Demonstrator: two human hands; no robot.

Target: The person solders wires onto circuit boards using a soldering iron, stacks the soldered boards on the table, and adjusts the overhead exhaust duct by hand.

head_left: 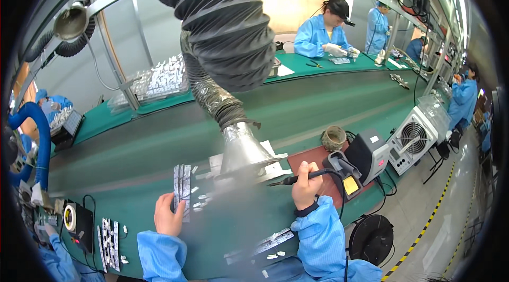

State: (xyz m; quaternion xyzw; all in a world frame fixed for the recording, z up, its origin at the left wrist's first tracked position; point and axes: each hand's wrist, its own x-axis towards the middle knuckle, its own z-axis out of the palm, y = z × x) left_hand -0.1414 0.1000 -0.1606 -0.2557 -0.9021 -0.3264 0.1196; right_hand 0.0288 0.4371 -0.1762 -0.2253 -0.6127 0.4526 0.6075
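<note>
My left hand (168, 215) has its thumb and fingers closed around the lower part of some narrow circuit board strips (182, 178), lying side by side on the green mat. Small white parts (198, 205) are scattered just right of them. In my right hand (305, 189) is a soldering iron (290, 180), gripped like a pen, its tip pointing left, apart from the strips. Another strip (275, 240) with white pieces lies near my right sleeve. A grey blur covers the mat between my hands.
A metal fume hood (241, 149) on a thick black hose (217, 22) hangs ahead of my hands. To the right stand an iron holder (342, 168), a soldering station (374, 154), a round pot (333, 137) and a fan unit (412, 141). More strips (108, 245) lie left. Co-workers sit across.
</note>
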